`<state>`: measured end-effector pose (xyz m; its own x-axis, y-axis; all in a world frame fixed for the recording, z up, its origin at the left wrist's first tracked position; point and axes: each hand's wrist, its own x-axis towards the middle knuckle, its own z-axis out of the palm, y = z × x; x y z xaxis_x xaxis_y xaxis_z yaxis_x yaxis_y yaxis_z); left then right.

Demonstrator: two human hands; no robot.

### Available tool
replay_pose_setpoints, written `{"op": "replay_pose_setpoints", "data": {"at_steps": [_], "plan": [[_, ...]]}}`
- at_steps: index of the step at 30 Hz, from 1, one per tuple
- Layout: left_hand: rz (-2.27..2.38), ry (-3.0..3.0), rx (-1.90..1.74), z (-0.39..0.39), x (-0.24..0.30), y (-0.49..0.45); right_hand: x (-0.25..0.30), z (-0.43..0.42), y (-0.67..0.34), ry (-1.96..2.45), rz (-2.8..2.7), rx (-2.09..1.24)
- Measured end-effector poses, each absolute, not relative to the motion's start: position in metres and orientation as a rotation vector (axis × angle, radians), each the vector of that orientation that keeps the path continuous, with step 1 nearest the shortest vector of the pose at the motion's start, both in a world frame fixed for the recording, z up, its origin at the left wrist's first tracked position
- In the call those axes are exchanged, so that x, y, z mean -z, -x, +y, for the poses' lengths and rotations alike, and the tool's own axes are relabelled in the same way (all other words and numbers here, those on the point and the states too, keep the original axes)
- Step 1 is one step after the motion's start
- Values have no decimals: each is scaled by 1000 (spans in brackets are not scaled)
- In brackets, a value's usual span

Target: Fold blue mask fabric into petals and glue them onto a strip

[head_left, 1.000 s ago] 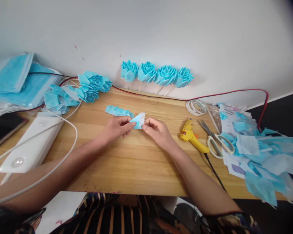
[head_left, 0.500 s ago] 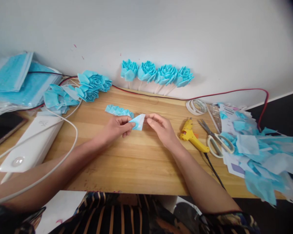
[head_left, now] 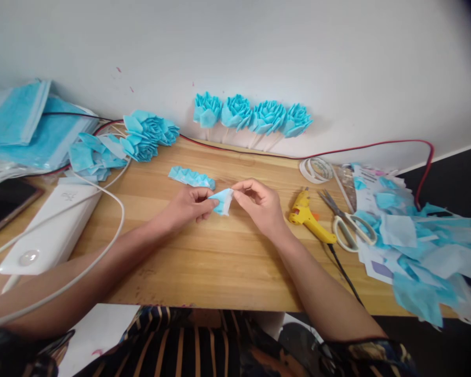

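Note:
Between my hands is a small folded piece of blue-and-white mask fabric [head_left: 222, 202], held above the table. My left hand [head_left: 194, 204] pinches its left end between thumb and fingers. The thumb and forefinger of my right hand [head_left: 259, 201] are closed on its upper right corner. Just behind the left hand lies a row of folded blue petals [head_left: 191, 177] on the wood. Several blue fabric roses [head_left: 267, 116] on pale sticks lean at the wall behind, and more blue roses [head_left: 146, 133] lie to the left.
On the right lie a yellow glue gun [head_left: 310, 220], white-handled scissors [head_left: 349, 228], a tape roll [head_left: 316, 170] and a heap of fabric scraps [head_left: 416, 246]. The left holds blue masks [head_left: 51, 128], a white device [head_left: 51, 230], a phone [head_left: 8, 204] and a looping white cable [head_left: 122, 220].
My right thumb and forefinger have closed on the fabric's upper right corner. The fabric's right edge now looks folded or crumpled, while the left hand keeps its pinch.

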<state>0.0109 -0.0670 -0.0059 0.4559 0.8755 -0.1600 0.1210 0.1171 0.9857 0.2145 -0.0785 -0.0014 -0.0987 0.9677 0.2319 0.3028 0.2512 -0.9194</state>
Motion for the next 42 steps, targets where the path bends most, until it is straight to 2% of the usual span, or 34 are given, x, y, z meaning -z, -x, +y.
{"op": "replay_pose_setpoints", "data": {"at_steps": [4,11,14,17,24,29,35,42], "plan": [[983,-1348,-699,-67,6,-11,1,-79,-215,1207,-1613,-867],[988,-1282,-758,-67,6,-10,2,-78,-217,1151,-1566,-1174],[988,-1253,-773,-66,7,-10,4,-78,-217,1127,-1595,-1187],[974,-1144,-811,-65,7,-11,6,-78,-217,1126,-1635,-1016],[940,-872,-911,-61,4,-13,7,-78,-218,1013,-1980,-351],[922,-851,-909,-62,4,-13,10,-77,-217,960,-2071,-194],[925,-911,-881,-63,4,-13,12,-78,-216,955,-2041,-300],[959,-1000,-867,-64,8,-13,10,-80,-212,1126,-1816,-709]]}}
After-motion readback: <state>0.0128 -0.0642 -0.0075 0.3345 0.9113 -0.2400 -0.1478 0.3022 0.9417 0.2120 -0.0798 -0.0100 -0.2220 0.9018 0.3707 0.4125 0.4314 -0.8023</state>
